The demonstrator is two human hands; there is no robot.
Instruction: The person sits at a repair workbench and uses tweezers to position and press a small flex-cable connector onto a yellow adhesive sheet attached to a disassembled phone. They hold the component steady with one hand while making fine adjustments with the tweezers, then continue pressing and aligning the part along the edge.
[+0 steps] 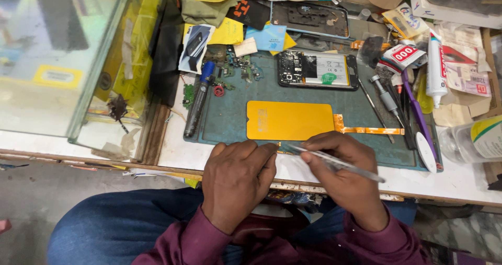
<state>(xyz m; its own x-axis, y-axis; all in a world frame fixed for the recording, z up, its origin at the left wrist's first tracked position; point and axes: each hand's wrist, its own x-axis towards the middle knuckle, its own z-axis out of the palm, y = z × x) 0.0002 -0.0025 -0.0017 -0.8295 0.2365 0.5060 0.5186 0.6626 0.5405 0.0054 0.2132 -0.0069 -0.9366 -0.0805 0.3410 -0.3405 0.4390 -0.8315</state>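
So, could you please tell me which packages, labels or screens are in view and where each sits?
Yellow screen panel: rectangular, mat centre, above the hands.
Open phone: black, innards showing, behind the panel.
White tube: red print, upright at right.
Phone card: white with dark picture, left rear.
Clear bottle: yellow-white label, far right.

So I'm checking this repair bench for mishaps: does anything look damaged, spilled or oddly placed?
Nothing looks spilled. The black phone with its back cover off lies opened on the teal work mat, and small green circuit parts lie scattered loose beside the dark pen with a blue cap, easy to lose.
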